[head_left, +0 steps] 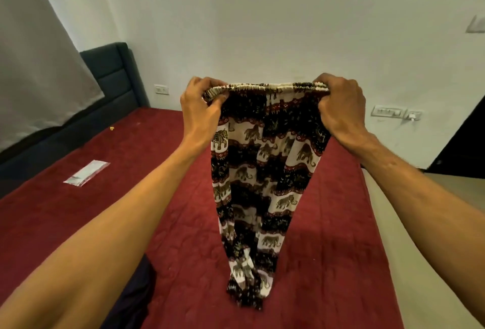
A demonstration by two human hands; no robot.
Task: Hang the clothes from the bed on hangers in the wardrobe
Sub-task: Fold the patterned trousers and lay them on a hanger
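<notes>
- The left hand (202,108) is curled tight on the left end of the waistband (262,87), thumb under the elastic and fingers folded over the top edge.
- The right hand (341,108) grips the right end the same way, knuckles up, with the fabric bunched inside the fist.
- The two hands are apart at one height and draw the gathered waistband into a nearly straight line between them.
- The trousers (262,171) hang from that grip above the middle of the bed (105,210). They narrow downward, and the hems lie crumpled on the red quilted cover.
- The cloth is black, cream and dark red, printed in bands with rows of elephants; the waistband is cream and ruched.
- A dark garment (133,289) lies on the near left of the bed, partly hidden by the left forearm.
- A flat clear packet (86,172) lies on the cover at the left, and a small yellow object (112,127) sits farther back.
- The dark padded headboard (112,79) stands at the far left, with a grey curtain (39,53) beside it.
</notes>
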